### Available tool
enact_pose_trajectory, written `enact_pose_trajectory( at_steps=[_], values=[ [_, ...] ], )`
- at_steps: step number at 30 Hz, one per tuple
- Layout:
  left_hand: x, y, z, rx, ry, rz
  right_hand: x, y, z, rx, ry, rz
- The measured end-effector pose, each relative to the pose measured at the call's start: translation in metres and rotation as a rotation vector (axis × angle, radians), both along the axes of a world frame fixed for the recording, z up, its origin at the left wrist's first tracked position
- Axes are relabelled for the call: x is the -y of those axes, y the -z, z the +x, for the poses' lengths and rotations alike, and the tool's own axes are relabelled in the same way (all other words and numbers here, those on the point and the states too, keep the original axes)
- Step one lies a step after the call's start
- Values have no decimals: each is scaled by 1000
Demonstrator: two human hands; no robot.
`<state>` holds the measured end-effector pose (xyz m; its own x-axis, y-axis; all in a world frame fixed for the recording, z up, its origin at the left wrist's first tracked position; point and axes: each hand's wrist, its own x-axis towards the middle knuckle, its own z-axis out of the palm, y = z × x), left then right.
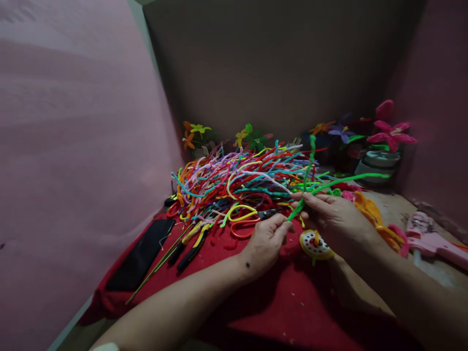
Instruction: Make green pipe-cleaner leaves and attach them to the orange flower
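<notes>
Green pipe cleaners (297, 209) are held between my two hands above the red cloth. My left hand (266, 240) pinches their lower end. Higher up, my right hand (331, 217) has its thumb and fingers closed on them. From there one green end stands upright and another reaches out to the right. Just behind my left hand lie scissors (244, 214) with yellow and red handles. Below my right hand is a round yellow and white piece (315, 245) with dark dots. A large heap of coloured pipe cleaners (234, 170) lies beyond both hands.
To the left are pliers (192, 253), a dark phone-like slab (141, 253) and thin green stems (157, 265). A pink glue gun (427, 236) lies at the right, near orange fuzzy pieces (375, 219). Pipe-cleaner flowers (391, 134) stand at the back. Walls close in the sides.
</notes>
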<state>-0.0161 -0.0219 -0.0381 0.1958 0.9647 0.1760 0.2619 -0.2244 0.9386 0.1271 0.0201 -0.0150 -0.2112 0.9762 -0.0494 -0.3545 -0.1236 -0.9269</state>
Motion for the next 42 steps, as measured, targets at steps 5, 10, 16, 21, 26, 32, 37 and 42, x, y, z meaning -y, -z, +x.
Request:
enact_pose_trajectory(
  at_steps=[5,10,16,21,26,32,37,42],
  values=[
    [-4,6,-2,-32,21,-36,-6,9,4,77,95,18],
    [-3,3,-5,-26,78,-83,-5,6,6,55,203,46],
    [-6,-8,-12,-111,79,-111,-9,-9,15,-105,316,106],
    [-17,-14,-25,-239,113,-136,-15,-11,22,-157,373,134],
    [-30,-18,-41,-349,79,-153,-14,-10,24,-154,336,114],
    [-24,-25,-33,59,-3,-297,-3,2,9,-108,120,23],
    [-14,-20,-18,325,74,-474,7,12,-6,-73,12,-78],
    [-9,-17,-13,356,94,-523,10,20,-12,-92,-50,-121]
  ],
)
